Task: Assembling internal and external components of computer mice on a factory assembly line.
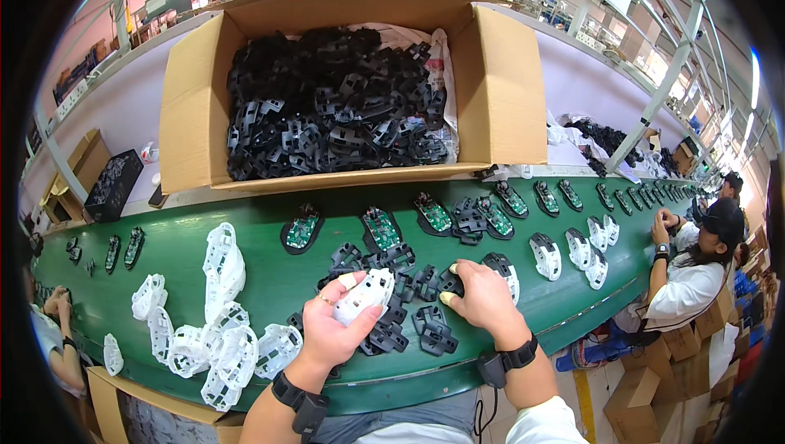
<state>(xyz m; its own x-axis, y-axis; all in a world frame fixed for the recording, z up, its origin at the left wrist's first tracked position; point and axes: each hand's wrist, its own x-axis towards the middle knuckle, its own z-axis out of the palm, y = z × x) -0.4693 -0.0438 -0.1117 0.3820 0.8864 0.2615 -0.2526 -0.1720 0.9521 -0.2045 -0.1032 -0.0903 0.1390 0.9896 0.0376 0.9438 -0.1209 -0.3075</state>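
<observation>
My left hand (329, 328) is closed around a white plastic computer-mouse shell (365, 295), its cut-outs facing up. To the right, my right hand (486, 298) pinches a small black plastic part (450, 282) between thumb and forefinger, low over the belt. Yellow finger covers sit on fingertips of both hands. Between and around the hands lies a loose pile of black plastic parts (435, 331). A black-and-white mouse shell (500, 274) is partly hidden behind my right hand.
White shells (223, 268) are heaped left on the green belt (176, 244). Mouse bases with green circuit boards (381, 229) line its far side; finished-looking shells (545, 256) lie right. An open carton (511, 88) of black parts stands behind. Co-workers sit right (683, 268) and left (61, 338).
</observation>
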